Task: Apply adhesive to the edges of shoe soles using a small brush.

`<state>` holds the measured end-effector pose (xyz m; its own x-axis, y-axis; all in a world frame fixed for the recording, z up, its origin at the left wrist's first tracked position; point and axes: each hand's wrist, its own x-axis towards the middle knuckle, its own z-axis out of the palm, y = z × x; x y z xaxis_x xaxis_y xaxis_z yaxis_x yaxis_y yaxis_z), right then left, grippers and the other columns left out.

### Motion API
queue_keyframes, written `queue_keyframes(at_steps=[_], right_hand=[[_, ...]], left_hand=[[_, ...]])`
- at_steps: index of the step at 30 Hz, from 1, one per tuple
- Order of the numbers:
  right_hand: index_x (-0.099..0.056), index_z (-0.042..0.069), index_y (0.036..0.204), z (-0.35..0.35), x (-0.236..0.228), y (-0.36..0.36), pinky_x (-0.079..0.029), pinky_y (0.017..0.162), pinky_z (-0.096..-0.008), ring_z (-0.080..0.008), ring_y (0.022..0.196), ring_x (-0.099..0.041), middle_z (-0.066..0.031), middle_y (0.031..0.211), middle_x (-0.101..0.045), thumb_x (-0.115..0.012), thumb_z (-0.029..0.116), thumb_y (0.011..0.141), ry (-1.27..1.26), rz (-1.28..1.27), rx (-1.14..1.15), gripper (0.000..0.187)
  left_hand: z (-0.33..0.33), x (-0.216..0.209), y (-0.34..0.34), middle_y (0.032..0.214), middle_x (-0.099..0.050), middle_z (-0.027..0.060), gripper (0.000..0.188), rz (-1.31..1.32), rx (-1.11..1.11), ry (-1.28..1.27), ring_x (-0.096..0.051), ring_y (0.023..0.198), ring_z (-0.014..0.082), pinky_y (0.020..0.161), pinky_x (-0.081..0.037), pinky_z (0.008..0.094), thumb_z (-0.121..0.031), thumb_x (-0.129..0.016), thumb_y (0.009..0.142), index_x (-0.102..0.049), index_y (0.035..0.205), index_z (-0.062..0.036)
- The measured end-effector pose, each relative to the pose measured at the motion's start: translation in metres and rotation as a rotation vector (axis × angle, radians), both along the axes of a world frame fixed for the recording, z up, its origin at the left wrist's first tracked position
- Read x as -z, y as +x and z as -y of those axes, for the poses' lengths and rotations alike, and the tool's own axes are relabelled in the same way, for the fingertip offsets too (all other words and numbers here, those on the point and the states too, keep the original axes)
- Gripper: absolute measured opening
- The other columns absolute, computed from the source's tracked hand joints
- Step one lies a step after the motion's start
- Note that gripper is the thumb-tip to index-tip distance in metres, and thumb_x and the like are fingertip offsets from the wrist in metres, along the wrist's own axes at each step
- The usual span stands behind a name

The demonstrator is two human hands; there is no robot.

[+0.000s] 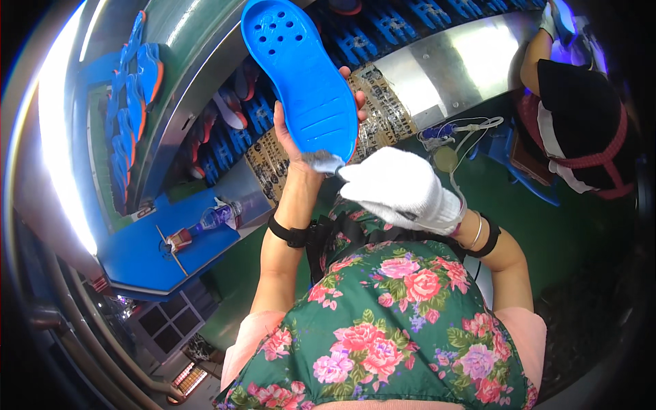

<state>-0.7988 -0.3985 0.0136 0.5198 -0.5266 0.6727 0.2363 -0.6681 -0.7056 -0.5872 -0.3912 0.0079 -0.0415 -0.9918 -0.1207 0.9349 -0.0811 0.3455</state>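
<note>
A bright blue shoe sole (304, 82) is held up in front of me, its inner face toward me. One end has a cluster of small holes, and the other has raised lines. My bare left hand (290, 139) is closed around its lower part, thumb on the left edge and fingertips showing past the right edge. A white knitted glove covers my right hand (400, 186), closed on a small brush (322, 162). The grey bristles lie at the sole's lower end and appear to touch it. My glove hides most of the brush's handle.
Behind the sole runs a metal-edged conveyor (471, 58) with blue holders and more soles. Blue and orange soles (137, 89) stand on a rack at left. A blue side table (137, 256) carries a purple bottle (217, 216). At right, a co-worker (581, 123) sits by the conveyor.
</note>
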Motion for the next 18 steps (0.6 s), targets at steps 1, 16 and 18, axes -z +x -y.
queue_keyframes(at_steps=[1, 16, 18], right_hand=[[-0.079, 0.011, 0.109, -0.003, -0.006, -0.001, -0.06, 0.077, -0.0371, -0.0266, 0.09, -0.073, -0.0083, 0.108, -0.077, -0.082, 0.01, 0.084, 0.077, 0.017, -0.035, 0.025], [-0.081, 0.008, 0.102, 0.011, -0.012, 0.012, -0.058, 0.075, -0.0364, -0.0264, 0.086, -0.073, -0.0121, 0.105, -0.079, -0.084, 0.005, 0.079, 0.471, 0.007, -0.293, 0.023], [-0.081, 0.006, 0.101, 0.022, -0.017, 0.018, -0.058, 0.075, -0.0365, -0.0261, 0.088, -0.074, -0.0123, 0.106, -0.079, -0.085, 0.005, 0.078, 0.264, 0.001, -0.141, 0.023]], left_hand=[[-0.001, 0.004, 0.006, 0.155, -0.045, 0.023, 0.112, -0.053, 0.102, -0.043, -0.062, 0.119, 0.046, 0.097, -0.059, 0.0562, -0.073, -0.067, 0.084, -0.028, 0.161, -0.001], [0.012, -0.005, 0.05, 0.152, -0.045, 0.0271, 0.109, 0.134, 0.374, 0.004, -0.06, 0.112, 0.045, 0.093, -0.056, 0.0539, -0.066, -0.068, 0.085, -0.03, 0.159, 0.0047], [0.011, -0.003, 0.061, 0.154, -0.044, 0.029, 0.106, 0.11, 0.404, -0.01, -0.061, 0.115, 0.0475, 0.096, -0.055, 0.0553, -0.064, -0.066, 0.087, -0.03, 0.16, 0.0051]])
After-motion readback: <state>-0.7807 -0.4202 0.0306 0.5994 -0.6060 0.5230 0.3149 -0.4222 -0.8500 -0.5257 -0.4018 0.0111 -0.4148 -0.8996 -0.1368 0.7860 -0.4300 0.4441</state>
